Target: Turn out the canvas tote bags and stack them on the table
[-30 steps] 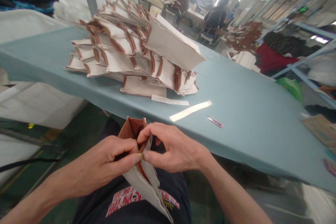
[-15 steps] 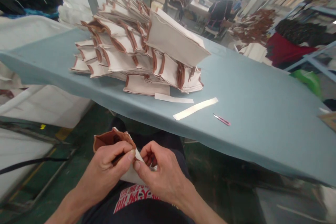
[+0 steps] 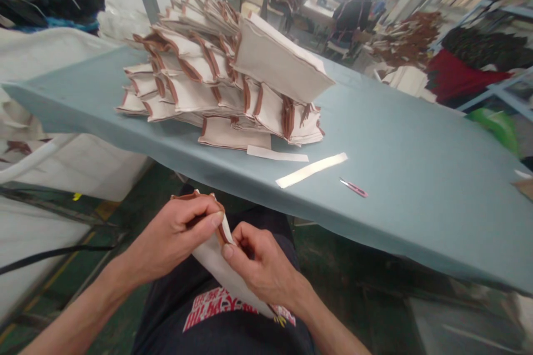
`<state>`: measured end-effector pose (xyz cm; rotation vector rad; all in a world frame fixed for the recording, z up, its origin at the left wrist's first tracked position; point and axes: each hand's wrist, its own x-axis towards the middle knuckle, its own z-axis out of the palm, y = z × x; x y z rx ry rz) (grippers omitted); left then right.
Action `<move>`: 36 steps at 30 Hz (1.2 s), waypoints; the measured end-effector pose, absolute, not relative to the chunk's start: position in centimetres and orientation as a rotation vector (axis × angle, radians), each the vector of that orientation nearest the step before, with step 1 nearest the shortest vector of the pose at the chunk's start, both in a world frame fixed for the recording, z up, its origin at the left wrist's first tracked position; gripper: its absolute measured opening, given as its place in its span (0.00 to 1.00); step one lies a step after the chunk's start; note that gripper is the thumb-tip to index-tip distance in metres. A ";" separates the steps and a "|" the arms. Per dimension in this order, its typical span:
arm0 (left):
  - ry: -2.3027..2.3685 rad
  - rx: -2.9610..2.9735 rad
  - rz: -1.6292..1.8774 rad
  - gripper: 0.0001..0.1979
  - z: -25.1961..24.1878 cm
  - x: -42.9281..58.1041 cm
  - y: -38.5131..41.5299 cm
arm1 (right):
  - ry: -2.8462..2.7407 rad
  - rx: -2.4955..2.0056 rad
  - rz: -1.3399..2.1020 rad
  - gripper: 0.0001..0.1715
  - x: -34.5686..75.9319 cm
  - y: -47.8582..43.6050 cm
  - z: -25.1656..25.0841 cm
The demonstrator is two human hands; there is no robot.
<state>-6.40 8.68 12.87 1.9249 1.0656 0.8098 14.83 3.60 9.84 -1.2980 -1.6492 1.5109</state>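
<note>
Over my lap I hold a white fabric pouch (image 3: 220,269) with a brown edge and brown lining, partly hidden by my fingers. My left hand (image 3: 185,236) pinches its upper brown rim between thumb and fingers. Lower down the same edge, my right hand (image 3: 254,258) grips it with thumb and curled fingers. A short white strip of the edge shows between the two hands. Beyond them, on the table, a big pile of similar white and brown fabric pieces (image 3: 194,91) is stacked.
On the blue-covered table (image 3: 395,166) lie two pale strips, one cream (image 3: 312,170) and one white (image 3: 277,154), and small pink thread snips (image 3: 355,187). White cloth-lined bins (image 3: 100,163) stand at the left. A person (image 3: 352,16) sits in the background.
Both hands have shifted slightly, the left one up and to the right. The pouch has turned, so more of its white side shows and less of its brown inside.
</note>
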 end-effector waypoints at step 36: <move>1.157 2.436 1.056 0.17 9.5 -2.0 2.0 | -1.908 -1.217 0.806 0.12 18.1 -1.1 3.4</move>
